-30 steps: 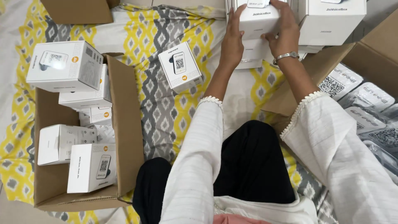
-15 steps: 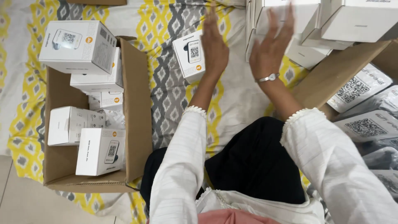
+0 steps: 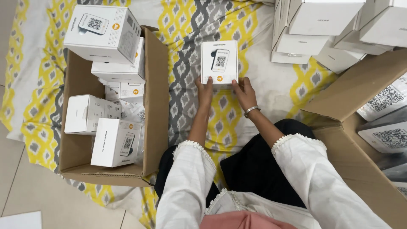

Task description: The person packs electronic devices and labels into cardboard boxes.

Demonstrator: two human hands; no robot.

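Just ahead of both hands, a small white cardboard box with a printed device picture and an orange dot (image 3: 219,62) lies flat on the yellow, grey and white patterned bedsheet (image 3: 186,51). The left hand (image 3: 205,90) has its fingertips at the near left corner of the box; the right hand (image 3: 244,90), with a silver bracelet at the wrist, meets the near right corner. Fingers are extended and lightly set on the edge, pinching it rather than wrapping round it; whether the box is lifted clear cannot be told.

Risk, as judged: contact is confined to the near edge, so the far end could tip or slip free if raised. The soft sheet gives poor footing, and the box may skew.

Left of the left hand stands an open brown cardboard carton (image 3: 156,106) holding several white boxes, loosely stacked; one tilted at the top could slide. Beyond the right hand, further stacked white boxes (image 3: 322,25) sit near.
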